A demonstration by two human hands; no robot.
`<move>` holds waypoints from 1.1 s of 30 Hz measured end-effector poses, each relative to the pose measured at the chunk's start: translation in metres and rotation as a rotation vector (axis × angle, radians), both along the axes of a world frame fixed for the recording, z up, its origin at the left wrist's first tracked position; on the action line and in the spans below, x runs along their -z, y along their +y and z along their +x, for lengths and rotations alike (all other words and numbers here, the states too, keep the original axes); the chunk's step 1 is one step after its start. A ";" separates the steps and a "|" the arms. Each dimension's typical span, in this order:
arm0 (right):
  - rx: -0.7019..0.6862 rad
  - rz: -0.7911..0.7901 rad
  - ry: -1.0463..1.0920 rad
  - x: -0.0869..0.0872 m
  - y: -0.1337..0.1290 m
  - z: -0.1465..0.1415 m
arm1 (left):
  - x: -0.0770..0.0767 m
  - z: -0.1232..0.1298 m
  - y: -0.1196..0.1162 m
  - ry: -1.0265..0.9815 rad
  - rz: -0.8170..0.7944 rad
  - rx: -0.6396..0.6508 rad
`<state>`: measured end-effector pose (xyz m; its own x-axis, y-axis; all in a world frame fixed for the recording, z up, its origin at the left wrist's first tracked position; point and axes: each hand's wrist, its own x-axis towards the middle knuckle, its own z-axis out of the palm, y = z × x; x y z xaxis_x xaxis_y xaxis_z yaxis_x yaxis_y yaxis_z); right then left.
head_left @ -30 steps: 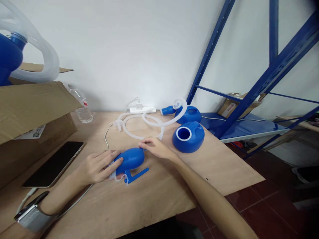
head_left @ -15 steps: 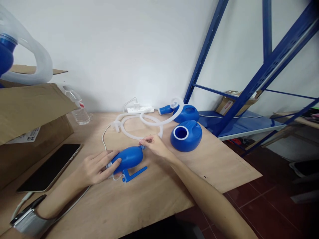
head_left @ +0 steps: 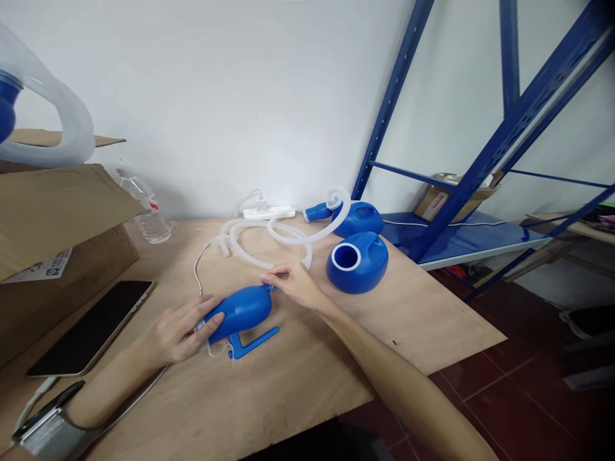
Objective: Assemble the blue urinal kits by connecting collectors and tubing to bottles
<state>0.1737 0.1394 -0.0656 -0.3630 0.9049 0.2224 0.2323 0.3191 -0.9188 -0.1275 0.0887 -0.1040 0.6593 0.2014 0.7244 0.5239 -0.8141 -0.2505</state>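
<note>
A blue bulb-shaped urinal funnel (head_left: 246, 308) lies on its side on the wooden table. My left hand (head_left: 185, 330) wraps round its wide end, where a white rim shows in part between the fingers. At the opposite end, the thumb and fingertips of my right hand (head_left: 291, 282) pinch the narrow nozzle (head_left: 270, 288); the fingers partly cover it. A flat blue angled piece (head_left: 254, 344) lies just below the funnel, with a thin white cord beside it. Behind my right hand, a clear hose (head_left: 250, 256) lies in loops on the table.
To the right stand a blue bottle (head_left: 365, 269) with a white-rimmed mouth and another blue bottle (head_left: 361, 219) behind it. A power strip (head_left: 269, 212) sits by the wall. A phone (head_left: 93, 326), a water bottle (head_left: 147, 211) and a cardboard box (head_left: 57, 218) are at left.
Both hands and the funnel have shifted slightly left in the view, along with most of the scene. The grip of each hand looks the same.
</note>
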 end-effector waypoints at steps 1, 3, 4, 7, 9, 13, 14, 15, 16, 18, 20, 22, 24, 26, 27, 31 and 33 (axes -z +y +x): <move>0.001 -0.007 0.003 -0.001 -0.001 0.000 | -0.004 0.002 0.001 0.016 0.047 0.023; 0.003 0.000 -0.012 -0.003 -0.002 0.001 | -0.010 0.007 0.004 0.026 0.111 0.051; 0.003 0.012 -0.032 -0.005 -0.003 0.002 | -0.012 0.009 0.006 0.010 0.110 0.050; -0.017 0.067 -0.109 -0.008 -0.004 0.004 | -0.015 0.013 0.009 -0.020 0.090 0.036; -0.047 0.119 -0.157 -0.011 -0.004 0.008 | -0.016 0.012 0.009 -0.023 0.090 0.001; -0.115 0.279 -0.255 -0.011 -0.004 0.019 | -0.020 0.009 0.009 -0.052 0.093 -0.078; -0.137 0.323 -0.279 -0.009 -0.003 0.022 | -0.022 0.009 0.009 -0.057 0.094 -0.086; -0.156 0.366 -0.301 -0.007 -0.002 0.025 | -0.023 0.009 0.009 -0.056 0.091 -0.093; -0.175 0.407 -0.325 -0.004 -0.001 0.027 | -0.024 0.009 0.009 -0.055 0.089 -0.095; -0.192 0.491 -0.381 0.002 0.002 0.030 | -0.024 0.008 0.009 -0.054 0.091 -0.091; -0.187 0.585 -0.447 0.008 0.005 0.031 | -0.023 0.008 0.009 -0.057 0.092 -0.087; -0.182 0.686 -0.494 0.012 0.008 0.031 | -0.022 0.007 0.010 -0.070 0.078 -0.095; -0.180 0.783 -0.520 0.014 0.009 0.032 | -0.021 0.006 0.010 -0.085 0.052 -0.106; -0.176 0.853 -0.537 0.015 0.009 0.032 | -0.022 0.005 0.010 -0.103 0.033 -0.102; -0.170 0.879 -0.544 0.015 0.009 0.033 | -0.022 0.005 0.010 -0.111 0.031 -0.094; -0.140 1.000 -0.599 0.014 0.007 0.033 | -0.023 0.003 0.010 -0.120 0.033 -0.087; -0.142 1.054 -0.658 0.013 0.006 0.033 | -0.022 0.002 0.010 -0.120 0.018 -0.089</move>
